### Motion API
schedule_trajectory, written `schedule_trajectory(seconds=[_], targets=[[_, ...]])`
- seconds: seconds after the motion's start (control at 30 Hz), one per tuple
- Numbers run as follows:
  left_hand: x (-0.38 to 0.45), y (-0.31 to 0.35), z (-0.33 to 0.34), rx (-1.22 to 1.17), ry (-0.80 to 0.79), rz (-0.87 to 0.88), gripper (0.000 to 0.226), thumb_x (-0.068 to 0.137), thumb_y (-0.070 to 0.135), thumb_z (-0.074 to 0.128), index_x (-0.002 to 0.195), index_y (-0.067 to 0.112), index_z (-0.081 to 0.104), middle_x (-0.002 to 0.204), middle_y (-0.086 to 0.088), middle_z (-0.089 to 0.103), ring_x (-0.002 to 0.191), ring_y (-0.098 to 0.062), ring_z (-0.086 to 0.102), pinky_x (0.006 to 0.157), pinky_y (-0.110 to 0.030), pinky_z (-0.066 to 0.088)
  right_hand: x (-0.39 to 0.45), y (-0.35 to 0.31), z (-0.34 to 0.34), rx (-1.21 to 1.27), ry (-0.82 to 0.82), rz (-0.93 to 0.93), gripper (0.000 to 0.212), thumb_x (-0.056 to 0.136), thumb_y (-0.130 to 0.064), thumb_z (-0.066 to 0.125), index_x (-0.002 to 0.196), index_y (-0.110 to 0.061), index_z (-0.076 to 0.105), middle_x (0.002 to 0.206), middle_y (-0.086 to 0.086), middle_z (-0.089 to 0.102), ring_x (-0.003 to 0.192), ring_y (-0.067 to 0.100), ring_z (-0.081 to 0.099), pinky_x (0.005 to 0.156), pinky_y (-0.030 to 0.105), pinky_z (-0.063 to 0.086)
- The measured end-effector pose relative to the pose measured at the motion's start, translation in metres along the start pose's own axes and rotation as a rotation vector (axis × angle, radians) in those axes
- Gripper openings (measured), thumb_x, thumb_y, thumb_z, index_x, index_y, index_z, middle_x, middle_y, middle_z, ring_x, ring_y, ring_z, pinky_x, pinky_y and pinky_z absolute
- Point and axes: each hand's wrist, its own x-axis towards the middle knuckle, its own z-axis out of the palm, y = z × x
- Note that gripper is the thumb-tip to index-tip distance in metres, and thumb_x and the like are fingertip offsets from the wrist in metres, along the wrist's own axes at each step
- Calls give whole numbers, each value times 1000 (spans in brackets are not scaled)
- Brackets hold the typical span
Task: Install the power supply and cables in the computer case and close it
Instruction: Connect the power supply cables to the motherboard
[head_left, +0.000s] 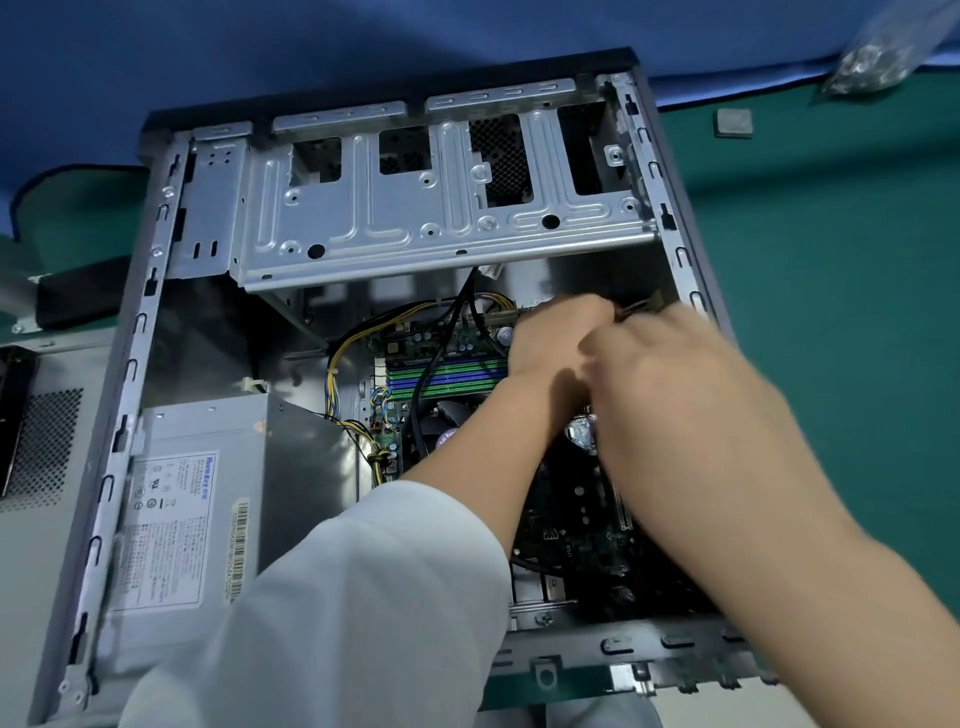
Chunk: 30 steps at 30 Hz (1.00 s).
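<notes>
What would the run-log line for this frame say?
stage: cabling | case: open | power supply: seated in corner | left hand, right hand: together at connector, grip blurred

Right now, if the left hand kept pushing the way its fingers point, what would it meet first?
Probably the pale connector just past the left hand, then the case wall under the drive cage. Motion blur leaves depth unclear.

A green mat carries a small grey square and a clear bag (contents blurred), beside blue cloth.
</notes>
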Motion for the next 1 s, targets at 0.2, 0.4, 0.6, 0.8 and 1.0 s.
schedule_trajectory(seconds=[0.2,0.4,0.6,0.8,1.0], targets=[[0,0,0,-27,46,7,36,81,36,52,51,22,37,52,9,35,46,-9,31,46,-19,18,9,31,12,298,400,151,37,86,3,54,123,6,56,111,21,54,105,38,47,88,31,33],[-2,3,-1,13,55,28,42,84,36,55,53,22,31,55,8,28,52,-23,35,57,-26,28,14,33,17,331,341,270,40,95,-12,48,134,-4,46,137,13,40,105,33,52,71,34,38],[-4,3,-4,22,58,26,41,85,37,54,56,17,34,55,6,32,48,-20,34,51,-26,25,14,34,19,230,303,272,44,96,-13,44,140,-6,41,143,11,39,103,38,54,72,37,41],[-6,8,-9,62,44,43,23,87,34,53,70,22,44,70,-1,43,65,-25,42,61,-28,33,13,35,20,229,285,276,45,96,-13,44,141,-7,40,142,11,39,91,40,56,66,33,29],[-5,13,-11,64,-1,5,18,90,35,50,78,21,52,81,-7,56,79,-31,58,64,-29,35,12,36,20,254,289,276,44,97,-18,41,141,-9,40,141,9,40,92,39,56,66,33,30]])
